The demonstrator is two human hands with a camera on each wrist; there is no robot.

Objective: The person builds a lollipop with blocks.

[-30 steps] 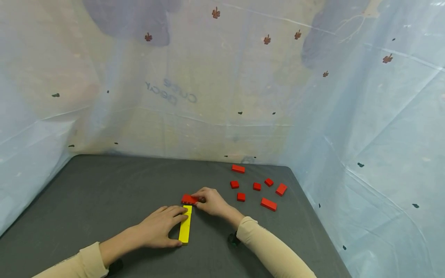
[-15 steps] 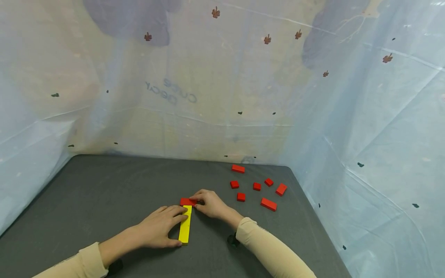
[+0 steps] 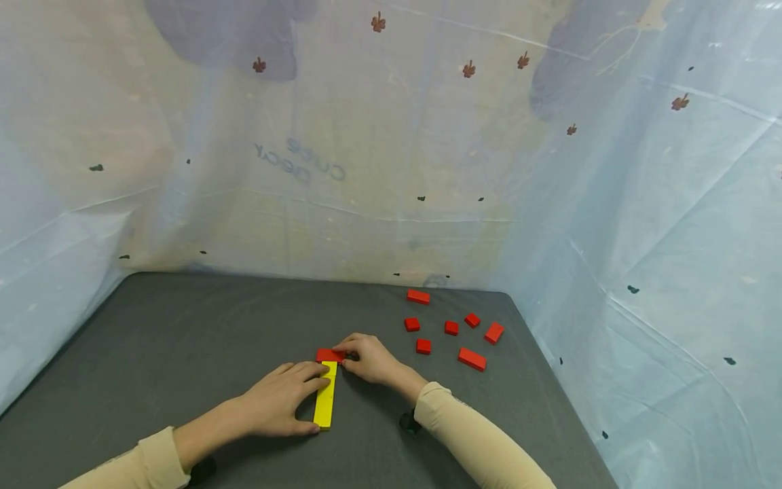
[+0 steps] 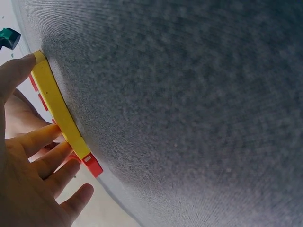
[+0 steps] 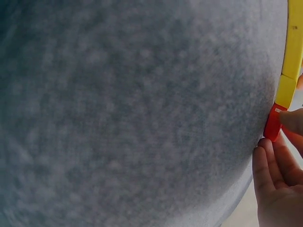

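Observation:
A narrow yellow bar [image 3: 325, 401] lies lengthwise on the dark table, and a seam near its far end shows that it has two pieces. Across that end sits a red block [image 3: 328, 355], touching the bar. My left hand [image 3: 277, 401] rests along the bar, its thumb at the near end and its spread fingers touching the far part. With thumb and fingers, my right hand [image 3: 369, 358] pinches the right end of the red block. In the right wrist view, the red block [image 5: 272, 124] meets the bar end to end and has a small pale mark.
Several loose red blocks, among them a longer one [image 3: 472, 359] and a small square one [image 3: 423, 346], are scattered at the right. A grey table [image 3: 201, 326] is enclosed by translucent plastic sheeting [image 3: 342, 224] behind and on both sides.
The red block has come down flat and slightly nearer, against the far end of the yellow bar, with my right hand shifting slightly left. My left hand has stayed in place.

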